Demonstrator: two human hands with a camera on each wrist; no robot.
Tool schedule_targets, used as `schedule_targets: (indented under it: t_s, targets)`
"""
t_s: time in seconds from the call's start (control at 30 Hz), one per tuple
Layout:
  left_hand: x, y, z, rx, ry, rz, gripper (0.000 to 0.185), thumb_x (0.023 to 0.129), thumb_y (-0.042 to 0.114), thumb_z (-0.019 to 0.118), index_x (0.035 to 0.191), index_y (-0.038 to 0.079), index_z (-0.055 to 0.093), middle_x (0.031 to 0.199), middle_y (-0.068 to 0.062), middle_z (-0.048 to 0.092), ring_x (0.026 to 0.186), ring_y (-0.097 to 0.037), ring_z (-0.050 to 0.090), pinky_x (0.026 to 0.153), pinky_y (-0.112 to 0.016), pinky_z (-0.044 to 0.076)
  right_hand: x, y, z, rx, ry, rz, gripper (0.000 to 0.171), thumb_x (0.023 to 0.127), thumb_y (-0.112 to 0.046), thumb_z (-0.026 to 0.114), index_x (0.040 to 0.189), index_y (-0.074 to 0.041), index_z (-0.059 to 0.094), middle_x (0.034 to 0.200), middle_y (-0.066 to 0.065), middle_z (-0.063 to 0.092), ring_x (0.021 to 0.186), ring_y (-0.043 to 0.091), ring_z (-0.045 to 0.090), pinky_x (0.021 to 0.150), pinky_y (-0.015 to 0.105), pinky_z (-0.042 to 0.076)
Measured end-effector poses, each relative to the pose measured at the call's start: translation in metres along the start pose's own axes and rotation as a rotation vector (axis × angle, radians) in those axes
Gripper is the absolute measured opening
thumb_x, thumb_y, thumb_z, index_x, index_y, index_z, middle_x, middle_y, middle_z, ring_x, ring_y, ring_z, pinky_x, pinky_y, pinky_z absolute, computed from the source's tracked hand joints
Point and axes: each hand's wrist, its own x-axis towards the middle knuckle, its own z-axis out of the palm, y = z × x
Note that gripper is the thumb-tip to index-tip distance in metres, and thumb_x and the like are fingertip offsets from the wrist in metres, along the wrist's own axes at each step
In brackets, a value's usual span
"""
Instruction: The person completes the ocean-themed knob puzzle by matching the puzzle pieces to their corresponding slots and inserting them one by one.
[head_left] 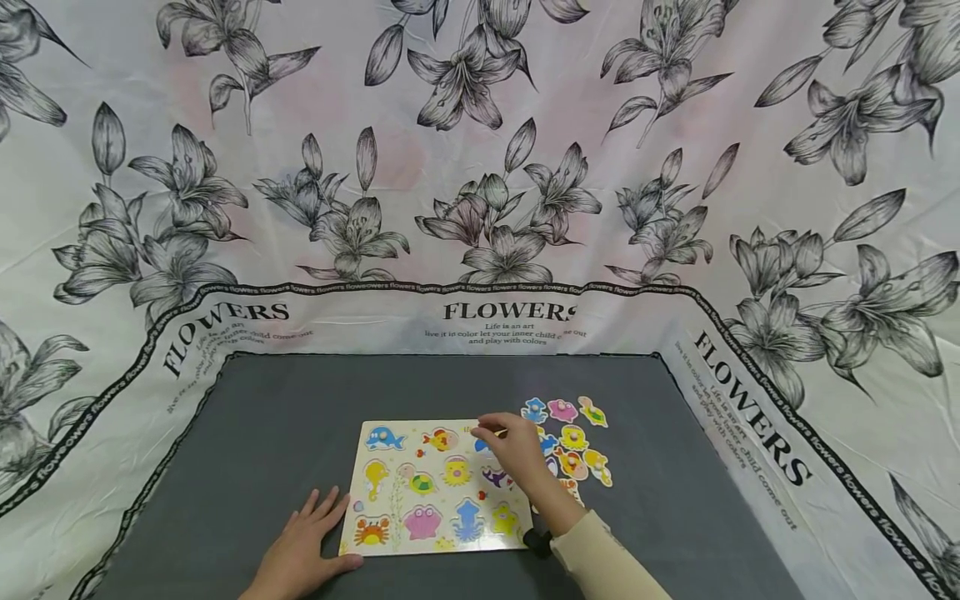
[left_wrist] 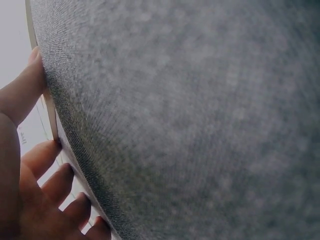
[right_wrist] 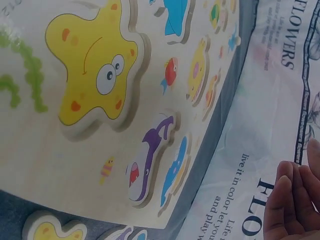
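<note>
A wooden puzzle board [head_left: 435, 487] lies low at centre frame on the grey worktop [head_left: 247, 433]. The left hand [head_left: 303, 554] rests flat with fingers spread against its lower-left edge. The right hand [head_left: 517, 450] hovers over its upper-right corner, fingers loosely curled, holding nothing visible. Loose animal pieces [head_left: 573, 437] crowd just right of the board, with open worktop to the left.

Puzzle board [head_left: 396, 483]: pale wood, smooth, printed face with a slight sheen. Loose animal pieces [head_left: 573, 450] at 3 o'clock of the board: same wood, glossy colour print. Bench cover [head_left: 255, 433]: grey cloth, matt, finely woven. Backdrop sheet [head_left: 480, 167]: thin printed fabric, creased, faintly shiny.
</note>
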Motion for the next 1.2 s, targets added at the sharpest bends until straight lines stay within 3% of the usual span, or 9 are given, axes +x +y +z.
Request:
schedule_targets:
  t_s: [0.27, 0.63, 0.93, 1.2]
  targets:
    - [0.0, -0.003, 0.0, 0.005, 0.005, -0.012, 0.113, 0.062, 0.072, 0.081, 0.152, 0.013, 0.048, 0.161, -0.017, 0.037, 0.151, -0.049, 0.02, 0.118, -0.072, 0.019, -0.003, 0.003, 0.0, 0.006, 0.03, 0.005, 0.014, 0.089, -0.021, 0.08, 0.101, -0.015, 0.079, 0.092, -0.004, 0.076, 0.084, 0.012, 0.071, 0.075, 0.024, 0.062]
    - [0.0, -0.003, 0.0, 0.003, -0.001, -0.018, 0.114, 0.061, 0.071, 0.082, 0.153, 0.013, 0.047, 0.161, -0.017, 0.037, 0.151, -0.048, 0.019, 0.119, -0.072, 0.018, -0.008, 0.002, -0.011, 0.09, 0.02, 0.057, 0.03, 0.086, -0.019, 0.082, 0.115, -0.013, 0.075, 0.113, 0.01, 0.074, 0.095, 0.02, 0.071, 0.077, 0.022, 0.06]
    - [0.0, -0.003, 0.0, 0.006, 0.0, -0.015, 0.113, 0.061, 0.071, 0.082, 0.152, 0.013, 0.047, 0.161, -0.017, 0.037, 0.151, -0.049, 0.02, 0.118, -0.072, 0.019, -0.014, 0.012, -0.02, 0.079, 0.033, 0.1, 0.034, 0.086, -0.024, 0.083, 0.117, -0.017, 0.074, 0.108, 0.007, 0.075, 0.094, 0.019, 0.07, 0.078, 0.033, 0.061]
    - [0.001, -0.003, 0.0, 0.009, -0.003, -0.017, 0.114, 0.061, 0.072, 0.082, 0.152, 0.013, 0.048, 0.161, -0.018, 0.036, 0.151, -0.049, 0.019, 0.119, -0.071, 0.018, -0.021, 0.019, -0.024, 0.088, 0.064, 0.117, 0.036, 0.084, -0.019, 0.085, 0.118, -0.014, 0.074, 0.107, 0.004, 0.075, 0.093, 0.02, 0.071, 0.075, 0.023, 0.058]
